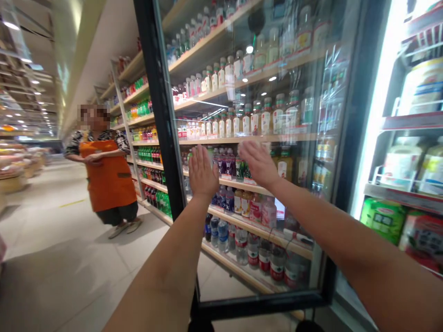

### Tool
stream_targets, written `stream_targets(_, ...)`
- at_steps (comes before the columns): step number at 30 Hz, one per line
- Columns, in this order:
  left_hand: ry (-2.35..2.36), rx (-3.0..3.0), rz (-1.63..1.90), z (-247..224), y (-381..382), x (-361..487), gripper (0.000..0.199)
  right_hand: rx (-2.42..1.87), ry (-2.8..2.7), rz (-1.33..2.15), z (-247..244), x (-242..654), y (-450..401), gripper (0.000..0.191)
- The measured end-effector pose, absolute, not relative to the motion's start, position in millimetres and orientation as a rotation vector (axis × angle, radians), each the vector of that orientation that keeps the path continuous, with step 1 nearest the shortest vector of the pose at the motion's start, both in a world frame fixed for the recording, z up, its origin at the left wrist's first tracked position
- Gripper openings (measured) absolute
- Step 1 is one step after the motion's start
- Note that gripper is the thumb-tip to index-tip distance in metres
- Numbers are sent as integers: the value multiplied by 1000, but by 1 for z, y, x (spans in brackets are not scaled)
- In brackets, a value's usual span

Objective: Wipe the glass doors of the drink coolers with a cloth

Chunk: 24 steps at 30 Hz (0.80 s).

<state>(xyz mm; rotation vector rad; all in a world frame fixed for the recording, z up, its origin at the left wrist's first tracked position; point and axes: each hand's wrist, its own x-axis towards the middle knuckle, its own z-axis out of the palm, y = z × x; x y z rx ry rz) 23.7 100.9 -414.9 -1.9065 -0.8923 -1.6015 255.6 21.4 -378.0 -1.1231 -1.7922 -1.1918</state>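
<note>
A glass door (249, 272) with a black frame stands swung out from a lit drinks fridge. My left hand (202, 173) is raised flat against or just before the glass, near the frame's left bar, fingers together and stretched out. To its right, my right hand (259, 165) is also raised flat at the pane, slightly blurred, fingers stretched. Neither hand holds anything. Whether the palms touch the glass, I cannot tell for sure. Through the pane show shelves of bottled drinks (242, 246), mixed with reflections.
On the right, the open fridge (408, 121) holds large bottles and green and red cartons (382, 219). Left of the door, a person in an orange apron (109, 177) stands in the aisle (65, 258). Long shelves of soft drinks (150, 154) run behind the door.
</note>
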Motion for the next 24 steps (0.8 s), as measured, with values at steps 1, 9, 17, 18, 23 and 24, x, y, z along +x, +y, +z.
stream_targets(1, -887, -1904, -1605, -415, 101, 24, 68, -1100, -1920, -1202, -379, 255, 21, 70)
stream_targets(9, -882, -1905, -1617, -415, 104, 23, 69, -1182, -1521, -1162, -362, 280, 12, 57)
stream_targets(17, -896, -1912, -1630, -413, 101, 23, 69, -1199, -1476, -1140, -363, 301, 5, 61)
stream_targets(18, -894, -1915, -1630, -414, 101, 23, 69, -1192, -1503, -1143, -365, 301, 6, 62)
stream_targets(23, -888, -1911, -1629, -414, 100, 23, 69, -1108, -1903, -1188, -368, 288, 9, 64)
stream_targets(24, -889, -1909, -1630, -414, 100, 23, 69, -1129, -1805, -1180, -363, 286, 10, 61)
